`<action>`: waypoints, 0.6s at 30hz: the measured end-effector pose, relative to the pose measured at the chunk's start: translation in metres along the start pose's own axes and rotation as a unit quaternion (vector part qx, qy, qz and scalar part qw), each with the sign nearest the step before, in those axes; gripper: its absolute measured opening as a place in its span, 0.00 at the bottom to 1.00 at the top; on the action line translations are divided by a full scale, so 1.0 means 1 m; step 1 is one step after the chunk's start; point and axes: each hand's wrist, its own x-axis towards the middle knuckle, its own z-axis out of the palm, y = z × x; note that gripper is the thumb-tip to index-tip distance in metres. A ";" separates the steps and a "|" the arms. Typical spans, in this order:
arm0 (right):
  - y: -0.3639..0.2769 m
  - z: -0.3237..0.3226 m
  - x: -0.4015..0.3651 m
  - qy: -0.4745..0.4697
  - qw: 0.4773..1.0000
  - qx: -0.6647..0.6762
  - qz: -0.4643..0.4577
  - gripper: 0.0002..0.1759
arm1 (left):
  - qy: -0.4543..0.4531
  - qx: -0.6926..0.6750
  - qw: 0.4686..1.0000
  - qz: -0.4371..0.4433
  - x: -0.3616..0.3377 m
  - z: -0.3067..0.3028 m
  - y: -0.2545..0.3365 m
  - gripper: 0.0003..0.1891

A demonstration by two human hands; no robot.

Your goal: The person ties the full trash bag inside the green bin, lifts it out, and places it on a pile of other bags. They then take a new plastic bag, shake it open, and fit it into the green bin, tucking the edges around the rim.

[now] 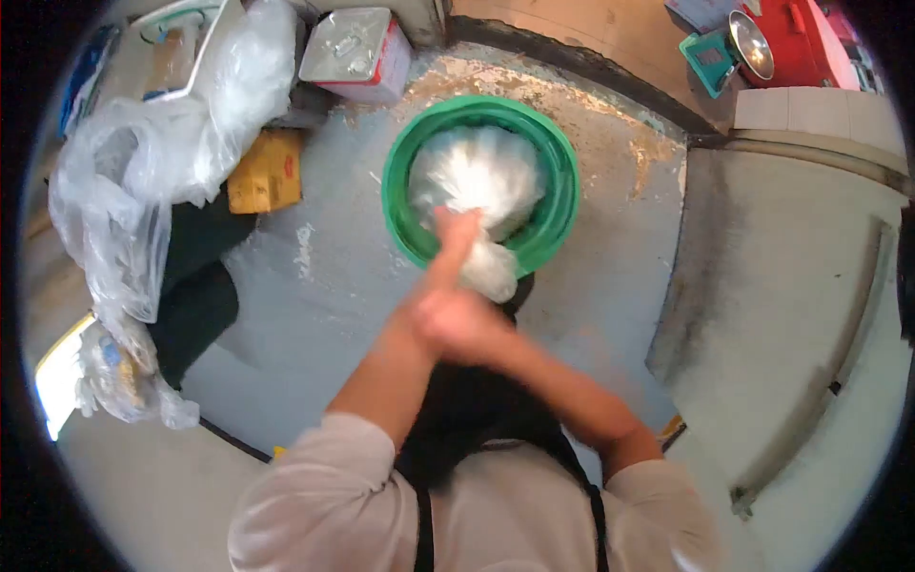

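A clear plastic bag [481,172] with whitish contents sits inside a round green tub [562,191] on the floor. The bag's neck is gathered, and its loose end [491,274] hangs over the tub's near rim. My left hand [457,229] is closed around the gathered neck. Across my left wrist lies my right hand [460,326], smeared by motion. Its fingers cannot be made out.
A square metal tin [355,48] and a yellow cardboard box [267,172] stand at the left. Clear plastic bags [143,162] hang near them. A teal scale with a metal pan [751,46] sits on the raised ledge at upper right.
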 end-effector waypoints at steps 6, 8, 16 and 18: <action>-0.028 -0.060 0.016 0.301 0.952 -0.051 -0.012 0.07 | -0.398 -0.251 0.873 -0.130 0.027 -0.013 0.006 0.23; 0.032 -0.091 0.015 0.327 0.942 -0.050 0.057 0.14 | -0.385 -0.257 0.867 -0.183 0.033 -0.007 -0.006 0.28; 0.100 -0.063 0.050 0.246 0.959 -0.134 0.052 0.16 | -0.362 -0.254 0.874 -0.202 -0.001 -0.013 0.017 0.35; 0.107 -0.060 0.060 0.289 0.956 0.010 0.055 0.09 | -0.462 -0.382 0.768 -0.226 0.007 -0.006 -0.006 0.36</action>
